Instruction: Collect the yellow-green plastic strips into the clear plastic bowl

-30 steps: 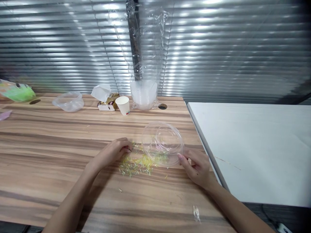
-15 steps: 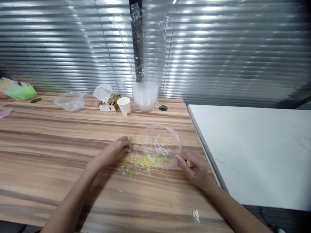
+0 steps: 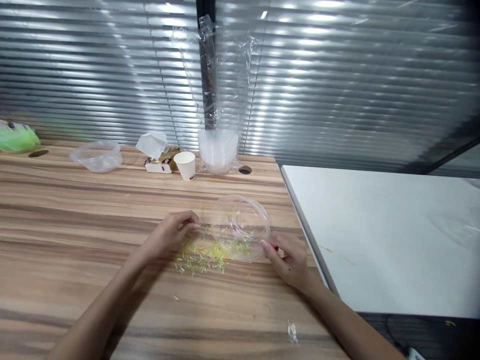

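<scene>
A clear round plastic container [image 3: 245, 202] is held at its right rim by my right hand [image 3: 290, 257], thumb and fingers pinched on it. Something pinkish shows through its clear plastic. Many small yellow-green pieces [image 3: 202, 257] lie scattered on the wooden table [image 3: 210, 310], some of them seen behind or under the container. My left hand [image 3: 178, 227] is at the upper left edge of the pieces, fingertips pressed together. Whatever is between those fingertips is too small to make out.
Along the back stand a clear bowl [image 3: 100, 157], a tissue pack [image 3: 159, 162], a white paper cup [image 3: 185, 165] and bagged stacked containers [image 3: 218, 150]. A green bag [image 3: 18, 137] lies far left. A white table [image 3: 382, 235] adjoins on the right.
The view has turned slightly right, so most things sit further left. My left fingertips have drawn closer together near the pieces. My right hand still grips the container.
</scene>
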Demonstrator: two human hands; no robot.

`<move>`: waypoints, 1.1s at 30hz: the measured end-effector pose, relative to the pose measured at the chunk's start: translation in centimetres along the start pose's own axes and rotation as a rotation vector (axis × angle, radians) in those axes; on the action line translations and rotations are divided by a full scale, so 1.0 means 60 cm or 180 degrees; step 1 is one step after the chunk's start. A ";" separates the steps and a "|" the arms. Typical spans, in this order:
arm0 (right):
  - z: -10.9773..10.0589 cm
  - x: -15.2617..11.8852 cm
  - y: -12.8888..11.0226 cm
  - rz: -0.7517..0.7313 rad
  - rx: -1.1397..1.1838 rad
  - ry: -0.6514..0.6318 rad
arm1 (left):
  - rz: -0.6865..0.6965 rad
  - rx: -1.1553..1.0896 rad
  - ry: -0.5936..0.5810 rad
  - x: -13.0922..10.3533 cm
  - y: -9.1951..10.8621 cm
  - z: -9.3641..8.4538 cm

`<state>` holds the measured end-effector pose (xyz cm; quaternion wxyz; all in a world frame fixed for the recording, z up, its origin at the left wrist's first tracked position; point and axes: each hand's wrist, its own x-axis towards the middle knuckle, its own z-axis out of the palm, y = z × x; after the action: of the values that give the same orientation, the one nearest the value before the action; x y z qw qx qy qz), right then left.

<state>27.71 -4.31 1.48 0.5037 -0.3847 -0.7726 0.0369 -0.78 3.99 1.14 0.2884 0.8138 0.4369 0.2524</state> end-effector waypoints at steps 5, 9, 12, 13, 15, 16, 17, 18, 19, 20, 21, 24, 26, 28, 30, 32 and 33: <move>0.000 0.000 0.000 -0.0031 0.0014 0.0035 | -0.0302 -0.1145 0.0242 -0.001 0.026 -0.006; 0.002 -0.005 0.002 -0.0029 0.0101 -0.0015 | -0.0374 -0.1487 0.0535 -0.003 0.041 0.003; 0.004 -0.007 0.000 -0.0005 0.0160 -0.0049 | -0.0246 -0.1398 0.0560 -0.006 0.053 0.023; 0.005 -0.007 -0.002 -0.0022 0.0183 -0.0050 | -0.0171 -0.1299 0.0565 -0.007 0.055 0.031; 0.007 -0.006 -0.007 -0.0093 0.0236 -0.0067 | 0.0051 -0.1045 0.0622 -0.011 0.058 0.047; 0.007 -0.005 -0.009 -0.0142 0.0270 -0.0096 | 0.0221 -0.0892 0.0661 -0.014 0.058 0.055; 0.008 -0.004 -0.012 -0.0198 0.0311 -0.0132 | 0.0442 -0.0715 0.0677 -0.016 0.058 0.061; 0.008 -0.003 -0.014 -0.0252 0.0352 -0.0166 | 0.0710 -0.0530 0.0661 -0.019 0.056 0.066; 0.009 -0.002 -0.016 -0.0300 0.0385 -0.0190 | 0.0989 -0.0344 0.0609 -0.021 0.055 0.070; 0.009 -0.002 -0.017 -0.0333 0.0413 -0.0207 | 0.1245 -0.0165 0.0532 -0.024 0.054 0.072; 0.010 -0.002 -0.018 -0.0353 0.0438 -0.0210 | 0.1445 -0.0005 0.0455 -0.026 0.054 0.073; 0.010 -0.004 -0.017 -0.0332 0.0467 -0.0213 | 0.1730 0.0373 0.0371 -0.029 0.055 0.071; 0.011 -0.006 -0.015 -0.0319 0.0483 -0.0212 | 0.1836 0.0546 0.0382 -0.030 0.057 0.066; 0.011 -0.007 -0.013 -0.0306 0.0501 -0.0216 | 0.1974 0.0667 0.0367 -0.030 0.057 0.060; 0.012 -0.007 -0.012 -0.0282 0.0517 -0.0216 | 0.2103 0.0792 0.0416 -0.029 0.058 0.053; 0.011 -0.006 -0.012 -0.0271 0.0515 -0.0200 | 0.2255 0.0935 0.0635 -0.028 0.059 0.048; 0.011 -0.005 -0.012 -0.0272 0.0502 -0.0187 | 0.2322 0.1019 0.0827 -0.027 0.061 0.046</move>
<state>26.86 -4.80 1.25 0.5107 -0.3092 -0.7974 0.0873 2.31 0.30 1.46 -0.0075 0.9111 0.1865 0.3675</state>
